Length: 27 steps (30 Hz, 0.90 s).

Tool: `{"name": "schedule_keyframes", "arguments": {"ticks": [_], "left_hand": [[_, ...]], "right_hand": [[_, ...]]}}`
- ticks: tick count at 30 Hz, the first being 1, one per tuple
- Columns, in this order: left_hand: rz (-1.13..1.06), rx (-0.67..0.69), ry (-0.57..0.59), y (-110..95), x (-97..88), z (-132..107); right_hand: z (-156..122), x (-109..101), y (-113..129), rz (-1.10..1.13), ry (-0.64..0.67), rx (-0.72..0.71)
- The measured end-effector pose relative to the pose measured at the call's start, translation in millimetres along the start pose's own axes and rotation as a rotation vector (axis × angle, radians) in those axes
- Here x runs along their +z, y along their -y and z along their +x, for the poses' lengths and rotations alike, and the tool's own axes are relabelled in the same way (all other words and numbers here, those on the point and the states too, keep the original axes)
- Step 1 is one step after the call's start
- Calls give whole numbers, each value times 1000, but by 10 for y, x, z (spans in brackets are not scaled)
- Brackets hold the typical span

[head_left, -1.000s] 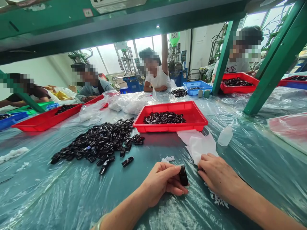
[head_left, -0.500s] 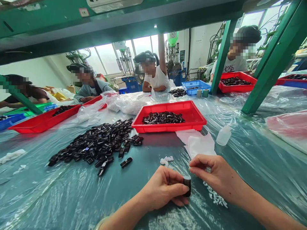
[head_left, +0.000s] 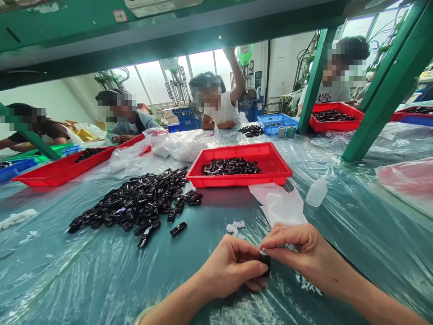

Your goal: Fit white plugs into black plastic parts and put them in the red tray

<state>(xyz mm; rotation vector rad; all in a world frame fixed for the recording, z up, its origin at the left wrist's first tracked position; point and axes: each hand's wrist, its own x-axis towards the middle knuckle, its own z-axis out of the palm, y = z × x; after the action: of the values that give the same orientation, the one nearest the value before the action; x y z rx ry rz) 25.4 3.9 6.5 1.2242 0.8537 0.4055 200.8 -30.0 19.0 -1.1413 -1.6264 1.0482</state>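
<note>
My left hand (head_left: pixel 233 266) grips a small black plastic piece (head_left: pixel 265 264) upright between thumb and fingers, its pale top end facing up. Just above that end, my right hand (head_left: pixel 294 246) is closed in a pinch, fingertips at or very near the top. Whatever is in the pinch is too small to make out. Small white pieces (head_left: pixel 307 285) lie on the sheet under my right hand, partly hidden by it. A few more white bits (head_left: pixel 236 226) sit beyond my left hand. Left of them spreads a large heap of black pieces (head_left: pixel 135 201), with one loose black piece (head_left: pixel 178 229) nearby.
A red tray (head_left: pixel 275 167) holding black pieces stands ahead. White paper sheets (head_left: pixel 286 207) and a white squeeze bottle (head_left: pixel 317 192) lie to its right. Clear plastic covers the green table (head_left: pixel 101 280). A green post (head_left: pixel 382 90) rises at right. Several people sit across the table.
My right hand has moved left and down, bringing its pinched fingertips to the top of the black piece. My left hand stays nearly still. The opposite person's raised arm has bent.
</note>
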Motion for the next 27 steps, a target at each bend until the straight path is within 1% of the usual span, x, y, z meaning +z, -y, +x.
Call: {"name": "schedule_keyframes", "arguments": {"ticks": [3,6,10,12,14,17,21,27], "left_hand": [[-4,2,-14,-8,7,-4],[15,3,-19,-10,9,-2],[43,5,-27,-2,10,1],[52,8,-21,2,15,-2],[52,7,-18,2,21,-4],[45,4,-12,-2,20,-2],[21,8,-19,-15,7,-1],[24,4,-37,-20,8,-20]], "right_hand": [[-8,7,4,-12,13,-30],[-17,27,-5,-23,2,-24],[-19,53,-41,27,-64,65],[-13,54,-54,72,-54,110],[-5,45,-55,127,-23,125],[4,24,-35,152,17,102],[-3,10,-10,56,10,53],[-25,17,-40,-61,3,-23]]}}
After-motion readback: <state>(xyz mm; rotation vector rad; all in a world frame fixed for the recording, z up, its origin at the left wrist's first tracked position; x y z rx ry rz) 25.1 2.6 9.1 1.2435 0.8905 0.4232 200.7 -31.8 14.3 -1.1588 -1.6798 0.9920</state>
